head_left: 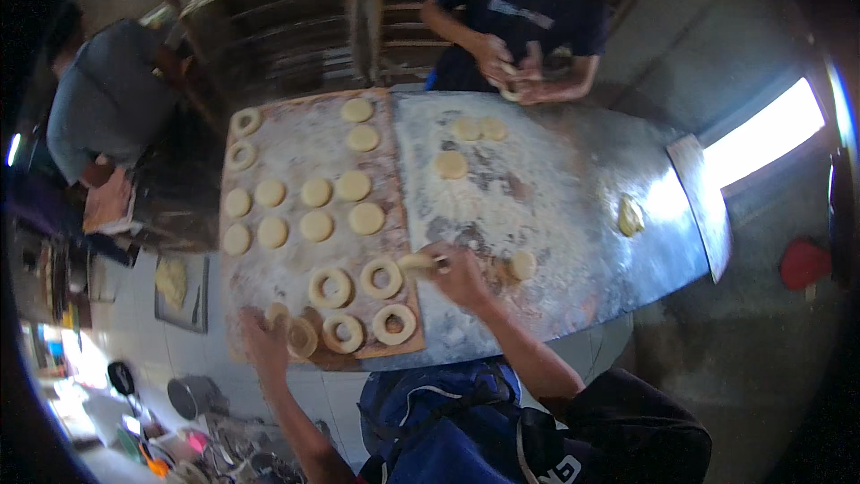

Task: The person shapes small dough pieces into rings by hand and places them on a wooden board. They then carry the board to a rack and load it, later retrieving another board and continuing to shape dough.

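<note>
At the table's near edge, my right hand (460, 276) is closed on a pale dough ring (417, 262), which hangs over the seam between wooden board and metal top. Several dough rings (382, 278) lie flat on the floured board (287, 291) just left of it. My left hand (261, 339) is low over the board's near left corner, its fingers blurred. Beside those fingers are a small pale dough piece (276, 313) and a round brownish, cup-like thing (303, 337); whether the hand grips either is unclear. Right of my right hand rests a dough disc (521, 265).
Dough discs (316, 192) stand in rows on the board, with two rings (242, 156) at far left. More discs (451, 164) and a dough lump (630, 216) lie on the metal tabletop (573, 179). Across it, a person (528, 27) handles dough; another person (107, 108) is at left.
</note>
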`<state>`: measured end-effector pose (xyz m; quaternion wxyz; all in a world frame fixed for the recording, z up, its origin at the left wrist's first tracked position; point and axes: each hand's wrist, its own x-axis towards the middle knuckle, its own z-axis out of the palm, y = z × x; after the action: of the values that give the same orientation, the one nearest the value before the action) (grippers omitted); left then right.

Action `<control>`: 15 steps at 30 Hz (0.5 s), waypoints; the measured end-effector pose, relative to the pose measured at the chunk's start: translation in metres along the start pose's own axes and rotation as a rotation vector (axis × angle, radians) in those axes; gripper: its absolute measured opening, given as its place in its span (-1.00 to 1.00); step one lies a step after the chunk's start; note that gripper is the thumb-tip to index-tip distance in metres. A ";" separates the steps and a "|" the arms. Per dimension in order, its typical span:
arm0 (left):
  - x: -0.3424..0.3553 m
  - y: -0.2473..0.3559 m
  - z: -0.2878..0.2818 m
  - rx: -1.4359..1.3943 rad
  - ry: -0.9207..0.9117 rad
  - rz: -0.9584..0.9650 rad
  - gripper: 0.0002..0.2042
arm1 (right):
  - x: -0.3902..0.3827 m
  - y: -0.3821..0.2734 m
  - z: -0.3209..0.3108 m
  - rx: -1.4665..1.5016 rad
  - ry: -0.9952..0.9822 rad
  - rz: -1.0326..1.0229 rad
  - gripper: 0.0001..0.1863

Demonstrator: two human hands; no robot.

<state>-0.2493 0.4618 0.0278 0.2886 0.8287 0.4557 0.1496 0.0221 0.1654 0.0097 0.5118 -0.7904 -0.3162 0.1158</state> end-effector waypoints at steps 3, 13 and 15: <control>-0.037 0.100 0.056 -0.419 -0.189 0.174 -0.55 | -0.012 0.052 -0.107 -0.379 0.199 0.392 -0.75; -0.150 0.268 0.218 -0.213 -0.335 0.767 -0.46 | -0.034 0.147 -0.230 -0.891 0.243 0.431 -0.61; -0.164 0.279 0.241 -0.285 -0.227 0.842 -0.53 | -0.036 0.140 -0.236 -0.790 0.164 0.344 -0.62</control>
<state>-0.0279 0.1251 0.0116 0.3620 0.9049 0.0195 0.2232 0.1671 -0.0696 -0.0133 0.1668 -0.9732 -0.1584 0.0065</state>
